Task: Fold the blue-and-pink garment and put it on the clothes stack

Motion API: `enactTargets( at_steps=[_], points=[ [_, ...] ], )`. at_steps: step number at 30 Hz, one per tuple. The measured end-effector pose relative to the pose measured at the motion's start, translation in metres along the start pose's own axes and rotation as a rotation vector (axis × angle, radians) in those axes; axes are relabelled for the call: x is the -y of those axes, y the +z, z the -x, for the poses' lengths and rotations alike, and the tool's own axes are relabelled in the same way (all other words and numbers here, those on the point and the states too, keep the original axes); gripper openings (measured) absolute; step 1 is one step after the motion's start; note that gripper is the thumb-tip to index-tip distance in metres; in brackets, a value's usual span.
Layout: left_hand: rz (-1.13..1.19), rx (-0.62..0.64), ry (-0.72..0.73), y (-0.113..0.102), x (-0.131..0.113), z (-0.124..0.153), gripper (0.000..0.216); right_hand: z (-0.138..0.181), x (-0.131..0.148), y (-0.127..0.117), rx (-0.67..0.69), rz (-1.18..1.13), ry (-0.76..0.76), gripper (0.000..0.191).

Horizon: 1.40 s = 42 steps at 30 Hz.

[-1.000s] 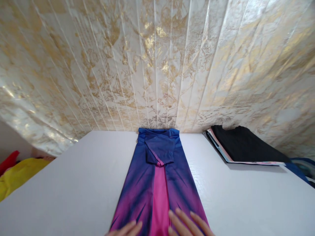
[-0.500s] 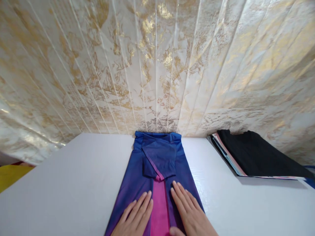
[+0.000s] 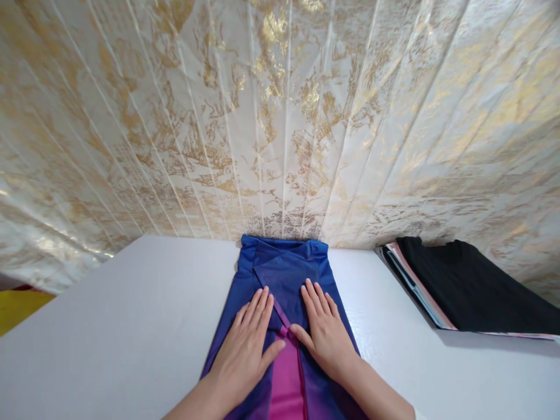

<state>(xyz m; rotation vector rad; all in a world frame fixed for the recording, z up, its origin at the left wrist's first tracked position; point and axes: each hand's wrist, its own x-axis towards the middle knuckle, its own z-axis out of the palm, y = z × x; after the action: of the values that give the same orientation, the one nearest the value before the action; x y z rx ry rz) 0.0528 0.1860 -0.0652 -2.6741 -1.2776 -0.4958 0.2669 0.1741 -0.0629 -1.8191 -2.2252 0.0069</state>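
A folded garment (image 3: 284,268), blue at the far end and fading to purple and pink toward me, lies lengthwise in the middle of a white table (image 3: 131,326). My left hand (image 3: 249,344) rests flat on its left half, fingers stretched out and close together. My right hand (image 3: 324,329) lies flat on its right half, fingers slightly spread. Both palms press on the cloth beside the pink centre strip, thumbs nearly meeting at the folded-in flap. Neither hand grips anything.
A stack of folded clothes (image 3: 464,289) with a black piece on top sits at the table's back right. A white and gold patterned wall covering (image 3: 280,116) rises directly behind the table. Yellow fabric (image 3: 17,306) shows off the table's left edge.
Both hands have slid away from me along the garment, from its near end up onto the blue folded part. The camera has tilted slightly.
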Motion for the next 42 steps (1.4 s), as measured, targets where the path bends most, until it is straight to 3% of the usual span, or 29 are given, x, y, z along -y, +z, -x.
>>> enactTargets(
  at_steps=[4, 11, 15, 18, 22, 26, 32, 39, 42],
  points=[
    [-0.047, -0.054, -0.027, -0.001, -0.010, 0.014, 0.083, 0.018, 0.007, -0.002, 0.018, 0.038, 0.008, 0.082],
    [-0.127, -0.101, 0.059, -0.008, -0.025, 0.054, 0.084, 0.066, 0.013, 0.008, -0.003, 0.048, -0.078, 0.085],
    [-0.088, -0.067, 0.098, -0.016, -0.025, 0.063, 0.086, 0.079, 0.006, 0.001, 0.050, -0.021, -0.124, 0.080],
    [0.025, 0.065, 0.151, -0.027, -0.021, 0.044, 0.080, 0.063, -0.005, -0.015, 0.070, -0.082, -0.066, 0.070],
    [0.224, 0.271, 0.267, -0.042, -0.026, -0.009, 0.060, 0.012, -0.026, -0.030, 0.037, -0.152, -0.005, 0.060],
    [0.367, 0.356, 0.356, -0.031, -0.042, -0.046, 0.058, -0.042, -0.051, -0.020, 0.041, -0.185, 0.020, 0.055],
    [0.431, 0.368, 0.407, 0.001, -0.050, -0.041, 0.070, -0.082, -0.076, 0.003, 0.080, -0.018, 0.055, 0.062],
    [0.506, 0.347, 0.409, -0.005, -0.044, -0.043, 0.067, -0.086, -0.071, 0.005, 0.087, 0.022, 0.073, 0.067],
    [0.545, 0.365, 0.387, -0.008, -0.045, -0.045, 0.065, -0.082, -0.057, 0.005, 0.050, -0.009, -0.015, 0.065]
  ],
)
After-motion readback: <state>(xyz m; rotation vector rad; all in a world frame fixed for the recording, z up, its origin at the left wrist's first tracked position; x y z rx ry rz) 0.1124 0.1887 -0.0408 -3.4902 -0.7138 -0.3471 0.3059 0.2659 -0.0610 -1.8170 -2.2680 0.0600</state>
